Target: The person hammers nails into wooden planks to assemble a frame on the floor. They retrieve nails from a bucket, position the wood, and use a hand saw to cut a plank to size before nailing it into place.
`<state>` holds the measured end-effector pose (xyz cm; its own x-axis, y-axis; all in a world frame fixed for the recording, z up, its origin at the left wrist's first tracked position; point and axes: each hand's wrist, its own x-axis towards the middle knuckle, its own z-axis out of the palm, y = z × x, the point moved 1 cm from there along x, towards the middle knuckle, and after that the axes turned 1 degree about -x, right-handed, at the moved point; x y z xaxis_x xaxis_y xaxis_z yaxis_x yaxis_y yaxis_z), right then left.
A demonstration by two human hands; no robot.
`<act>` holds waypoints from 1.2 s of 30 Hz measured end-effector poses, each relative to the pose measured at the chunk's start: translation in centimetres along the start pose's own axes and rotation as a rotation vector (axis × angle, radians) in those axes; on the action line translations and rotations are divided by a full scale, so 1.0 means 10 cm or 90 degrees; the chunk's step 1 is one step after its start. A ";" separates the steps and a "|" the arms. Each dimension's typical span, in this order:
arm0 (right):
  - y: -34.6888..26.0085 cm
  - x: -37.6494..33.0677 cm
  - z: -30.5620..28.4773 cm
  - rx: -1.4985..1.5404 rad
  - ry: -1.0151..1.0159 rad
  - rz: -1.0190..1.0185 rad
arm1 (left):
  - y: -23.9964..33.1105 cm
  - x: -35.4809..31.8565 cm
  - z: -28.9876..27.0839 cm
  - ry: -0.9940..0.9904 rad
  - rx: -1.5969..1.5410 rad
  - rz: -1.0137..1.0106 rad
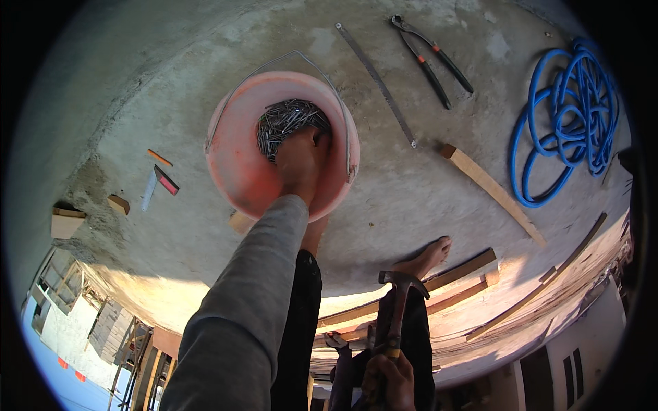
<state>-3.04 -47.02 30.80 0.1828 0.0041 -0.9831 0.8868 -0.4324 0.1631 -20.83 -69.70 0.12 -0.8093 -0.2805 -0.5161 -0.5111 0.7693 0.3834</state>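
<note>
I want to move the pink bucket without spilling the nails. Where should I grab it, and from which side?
Take the pink bucket by its wire bail handle, coming from above at the far rim, where the wire's arch lies over the edge. It probably hangs level from there. The left hand is inside, on the nails, so the near side is blocked.

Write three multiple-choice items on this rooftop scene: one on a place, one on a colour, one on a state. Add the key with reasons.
1. Where is the left hand?
A. inside the bucket, on the nails
B. on the pliers
C. on the wooden slat

2. What colour is the coiled hose?
A. green
B. blue
C. black

3. How is the hammer held?
A. lying loose on the concrete
B. gripped by the right hand, head up
C. hanging from the bucket

Key: 1 A, the hand rests on the nail pile; 2 B, the coils are bright blue; 3 B, fingers wrap its handle.
</note>
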 end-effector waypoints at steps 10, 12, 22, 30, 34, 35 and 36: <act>0.01 0.02 -0.05 -0.028 -0.046 -0.062 | -0.02 0.18 0.41 0.012 -0.274 -0.313; -0.05 0.00 -0.05 -0.022 -0.033 -0.056 | -0.06 0.17 0.40 -0.010 -0.367 -0.345; -0.25 -0.02 -0.05 -0.014 -0.006 -0.001 | -0.36 -0.11 -0.23 -0.227 -0.451 -0.280; -0.30 0.00 -0.11 -0.004 -0.022 0.016 | -0.25 0.05 -0.22 -0.106 -0.291 -0.092; -0.34 -0.01 -0.10 -0.005 -0.028 -0.008 | -0.15 0.23 -0.09 0.011 -0.018 0.103; -0.35 -0.01 -0.09 0.001 -0.041 -0.024 | -0.13 0.25 -0.05 0.029 0.024 0.145; -0.36 -0.02 -0.09 0.006 -0.055 -0.040 | -0.12 0.27 -0.03 0.038 0.066 0.183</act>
<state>-5.86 -44.69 30.45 0.0887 -0.0460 -0.9950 0.8910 -0.4429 0.0999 -22.46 -71.57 -1.45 -0.9336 -0.0743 -0.3506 -0.2295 0.8754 0.4256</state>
